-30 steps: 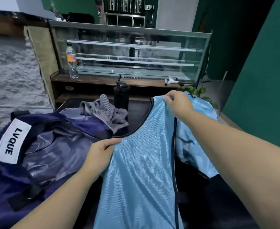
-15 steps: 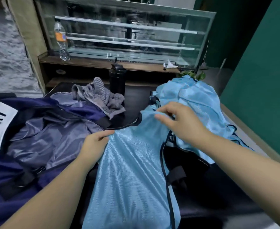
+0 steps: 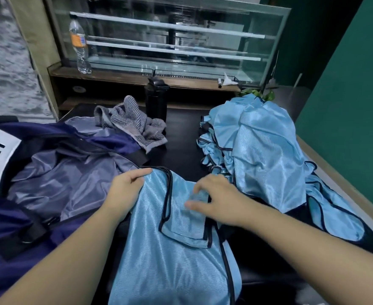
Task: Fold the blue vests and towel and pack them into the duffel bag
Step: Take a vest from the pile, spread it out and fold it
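From the head view, a shiny light blue mesh vest with dark trim (image 3: 165, 249) is seen spread flat on the dark desk (image 3: 181, 137), right in front of the person. Its top corner is held down by the left hand (image 3: 126, 190), with the fingers (image 3: 141, 173) curled over the edge of the cloth. A folded-over flap of the same vest is touched by the right hand (image 3: 216, 199). The right hand is blurred, so it cannot be told if the flap is pinched or only pressed.

A soft heap of more light blue vests (image 3: 264, 150) is piled on the right side of the desk, just beside the right hand. A crumpled grey striped towel (image 3: 135, 124) is left at the back, near a tall black bottle (image 3: 156, 100). The big dark blue duffel bag with a grey lining (image 3: 60, 172) lies open on the left, touching the left hand's side of the vest.

The first vest is judged to be in the middle of being folded. Nothing folded is seen in the bag yet. For the next move, the flap should be laid flat and smoothed, and the slippery cloth should be kept from sliding.
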`<state>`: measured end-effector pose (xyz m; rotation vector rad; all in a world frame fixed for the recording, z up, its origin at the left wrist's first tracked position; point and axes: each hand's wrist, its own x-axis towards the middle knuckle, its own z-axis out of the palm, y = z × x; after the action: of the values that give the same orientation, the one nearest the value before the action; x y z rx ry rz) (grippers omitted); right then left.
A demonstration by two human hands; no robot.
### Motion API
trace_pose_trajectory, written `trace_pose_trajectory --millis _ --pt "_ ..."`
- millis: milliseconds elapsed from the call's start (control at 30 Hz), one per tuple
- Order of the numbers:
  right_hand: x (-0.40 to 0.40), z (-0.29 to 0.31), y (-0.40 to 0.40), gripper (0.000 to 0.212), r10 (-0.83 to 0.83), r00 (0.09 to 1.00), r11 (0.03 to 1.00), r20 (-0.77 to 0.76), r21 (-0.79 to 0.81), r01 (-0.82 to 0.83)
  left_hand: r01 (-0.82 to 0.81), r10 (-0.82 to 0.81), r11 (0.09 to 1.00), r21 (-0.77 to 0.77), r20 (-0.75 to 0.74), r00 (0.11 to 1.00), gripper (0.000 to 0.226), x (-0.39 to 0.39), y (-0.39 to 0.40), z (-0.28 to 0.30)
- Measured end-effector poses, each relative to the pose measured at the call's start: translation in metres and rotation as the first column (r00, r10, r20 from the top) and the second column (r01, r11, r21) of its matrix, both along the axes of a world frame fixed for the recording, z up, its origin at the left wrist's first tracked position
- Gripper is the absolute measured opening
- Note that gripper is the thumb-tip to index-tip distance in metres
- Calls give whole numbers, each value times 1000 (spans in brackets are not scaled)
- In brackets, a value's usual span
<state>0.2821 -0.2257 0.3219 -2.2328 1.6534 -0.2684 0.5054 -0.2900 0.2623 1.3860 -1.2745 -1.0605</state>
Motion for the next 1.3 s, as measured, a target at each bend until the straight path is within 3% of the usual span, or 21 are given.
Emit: trace_pose_trajectory --millis 67,133,200,267,333,400,500,633,733,900,1033,1200,1300 --pt "-6 -3 -23 37 -230 970 973 84 49 226 -2 2 1000 6 -8 1000 29 1 -1 -3" --pt "-13 -6 -41 36 -368 921 915 129 225 334 -5 5 1000 8 3 1000 29 2 -2 -4" --pt "-17 -6 -49 35 -392 916 854 83 404 329 -4 4 1000 3 18 1000 32 3 -2 -4" --pt "-20 -4 -50 56 -380 925 797 -20 500 339 1 -1 1000 -1 28 1000 35 3 -3 -5" --pt "-21 -3 -48 60 -377 924 785 -62 508 354 7 -7 1000 5 10 1000 34 4 -3 -6" --pt "-23 -4 -45 34 -400 917 803 5 485 347 18 -18 1000 3 -10 1000 32 3 -3 -5" --pt "-28 -7 -43 16 -500 844 813 192 439 381 26 -26 1000 2 -29 999 28 1 -1 -3" --pt "-28 -18 -41 39 -523 812 840 259 319 439 31 -29 999 38 -29 999 25 2 -1 2" --pt "-26 -23 -41 42 -507 836 848 209 293 441 60 -65 997 51 112 992 25 6 -4 4" --pt "-26 -4 -29 36 -448 893 793 31 475 382 71 -97 993 93 310 946 28 -1 -13 17" --pt "-33 0 -21 28 -472 881 753 42 538 378 14 -124 983 181 615 779 39 -13 -21 35" --pt "-48 4 -25 23 -502 862 733 74 564 379 12 -357 864 503 596 719 35 -38 -12 66" --pt "-56 11 -27 20 -497 866 737 58 554 386 41 -428 834 551 597 678 28 -43 -12 58"
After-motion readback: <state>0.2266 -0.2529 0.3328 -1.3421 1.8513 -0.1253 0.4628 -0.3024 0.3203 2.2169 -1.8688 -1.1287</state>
